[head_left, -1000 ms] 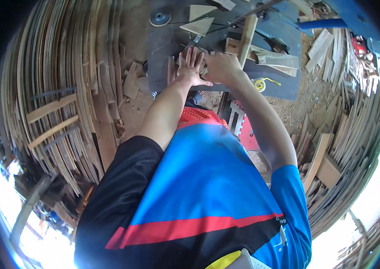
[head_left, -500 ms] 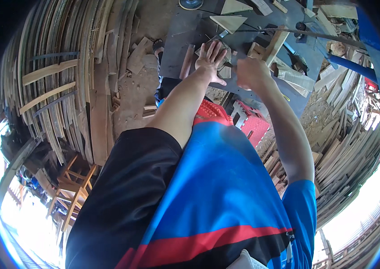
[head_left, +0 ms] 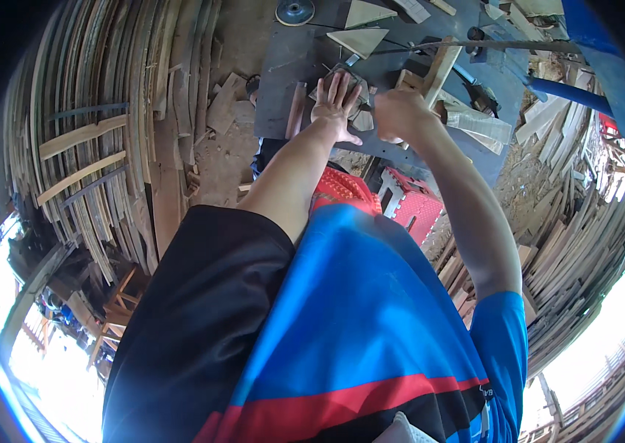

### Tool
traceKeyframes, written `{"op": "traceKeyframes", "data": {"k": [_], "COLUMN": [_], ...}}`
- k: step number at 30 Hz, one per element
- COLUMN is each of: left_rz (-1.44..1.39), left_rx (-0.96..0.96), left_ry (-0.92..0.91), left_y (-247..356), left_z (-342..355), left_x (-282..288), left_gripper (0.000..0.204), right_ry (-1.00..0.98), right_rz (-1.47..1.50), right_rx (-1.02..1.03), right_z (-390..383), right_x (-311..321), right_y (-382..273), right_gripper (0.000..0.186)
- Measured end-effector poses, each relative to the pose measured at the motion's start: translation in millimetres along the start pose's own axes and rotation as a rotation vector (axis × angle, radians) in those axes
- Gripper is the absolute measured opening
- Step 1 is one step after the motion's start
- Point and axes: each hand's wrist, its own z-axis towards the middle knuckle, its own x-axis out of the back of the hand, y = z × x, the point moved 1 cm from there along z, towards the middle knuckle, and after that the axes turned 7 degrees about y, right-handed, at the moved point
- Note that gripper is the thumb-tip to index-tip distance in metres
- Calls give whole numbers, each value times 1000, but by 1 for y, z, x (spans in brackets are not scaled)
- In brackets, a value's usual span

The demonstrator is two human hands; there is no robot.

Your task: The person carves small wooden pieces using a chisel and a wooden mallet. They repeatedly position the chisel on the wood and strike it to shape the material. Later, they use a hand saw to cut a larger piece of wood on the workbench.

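Note:
With fingers spread, my left hand [head_left: 334, 109] lies flat on a dark, many-sided wooden piece [head_left: 356, 80] on the grey worktable [head_left: 275, 88]. Just to its right, my right hand [head_left: 399, 117] is closed in a fist near the table's near edge. Whatever it grips is hidden by the fingers. A small brownish bit [head_left: 362, 119] shows between the two hands; I cannot tell its kind. Left of my left hand lies a short wooden strip [head_left: 297, 109]. An upright-looking wooden bar [head_left: 441, 70] stands just beyond my right hand.
Triangular wood pieces [head_left: 359, 40] and a round disc [head_left: 294, 10] lie at the table's far side. Wood offcuts [head_left: 482, 127] lie to the right, by a blue metal frame [head_left: 574, 96]. A red and white stool [head_left: 410, 203] stands below; stacked planks [head_left: 83, 140] line the left.
The view has shifted, so the table and hands sit slightly further left. My left hand stays flat on the wooden piece, and my right hand stays closed beside it.

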Motion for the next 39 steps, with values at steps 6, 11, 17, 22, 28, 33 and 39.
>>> {"op": "traceKeyframes", "data": {"k": [6,11,17,22,28,33,39], "left_rz": [-21,5,-87,-9,60,37,11], "left_rx": [15,26,-14,-44,-47,-24,5], "left_ry": [-14,44,120,14,-51,-22,-12], "left_y": [0,3,-1,-2,0,1,4], "left_z": [5,13,16,6,2,2,1], "left_x": [0,-20,-30,-2,6,3,2], "left_gripper": [140,137,133,134,135,137,138], "right_ry": [289,1093,1042,1016,998,919,937], "right_rz": [182,327,670,705,771,802,783], "right_rx": [-224,-113,-214,-286,-307,-351,-294], "right_z": [-12,-8,-1,3,3,9,11], "right_x": [-11,-51,-48,-45,-42,-37,-38], "right_y": [-19,-24,-23,-15,-8,1,8], "right_gripper": [21,28,33,34,31,28,32]}}
